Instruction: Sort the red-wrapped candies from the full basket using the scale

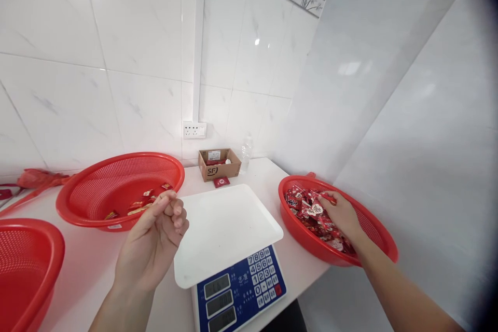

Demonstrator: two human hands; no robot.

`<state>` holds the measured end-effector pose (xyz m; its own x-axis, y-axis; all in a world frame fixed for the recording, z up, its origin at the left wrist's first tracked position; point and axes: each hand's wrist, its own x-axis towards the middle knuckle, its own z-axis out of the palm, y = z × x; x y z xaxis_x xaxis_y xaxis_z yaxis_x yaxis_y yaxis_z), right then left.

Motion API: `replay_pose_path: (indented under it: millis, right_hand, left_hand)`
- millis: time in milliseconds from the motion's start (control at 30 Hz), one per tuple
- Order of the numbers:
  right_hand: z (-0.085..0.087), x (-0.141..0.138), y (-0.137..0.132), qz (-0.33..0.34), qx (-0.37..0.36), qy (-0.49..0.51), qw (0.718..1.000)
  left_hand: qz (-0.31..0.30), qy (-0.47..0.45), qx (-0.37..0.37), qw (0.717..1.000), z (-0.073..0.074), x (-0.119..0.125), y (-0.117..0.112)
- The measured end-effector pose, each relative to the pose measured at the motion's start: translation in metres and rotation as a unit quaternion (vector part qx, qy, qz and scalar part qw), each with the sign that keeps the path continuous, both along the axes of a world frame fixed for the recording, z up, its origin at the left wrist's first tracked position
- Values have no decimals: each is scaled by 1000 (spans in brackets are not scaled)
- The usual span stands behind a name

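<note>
Inside the basket rim [299,233], right grip [342,213]

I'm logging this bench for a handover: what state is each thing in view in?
Left hand: raised, loosely curled
Right hand: in the right basket, among red packets; grip unclear
Right basket: holding many packets
Far left basket: holding a few wrapped pieces
Near left basket: upright, partly out of frame
Scale: digits showing, too faint to read
Cardboard box: open, red items inside
Single packet: lying by the box
Bottle: upright
</note>
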<state>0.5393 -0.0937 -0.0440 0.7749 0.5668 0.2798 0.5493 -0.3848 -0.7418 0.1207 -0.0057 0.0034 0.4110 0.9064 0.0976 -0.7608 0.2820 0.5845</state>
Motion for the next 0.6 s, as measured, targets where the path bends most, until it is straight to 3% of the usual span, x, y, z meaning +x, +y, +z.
replay_pose_path:
  millis: [167,300,433,600]
  right_hand:
    - [12,-60,19,91,101,60,989]
    - [15,-128,37,181,153,95,967]
    - [10,-191,51,237,193,119,945]
    - [-4,-234,64,335,234,112,906]
  left_hand:
    - [3,73,26,997,-8,17,-7]
    - [-81,107,-34,990,-19,37,-14]
    - [-170,101,-117,973,-30,54,-19]
    - [-195,30,-118,973,-39,64,-19]
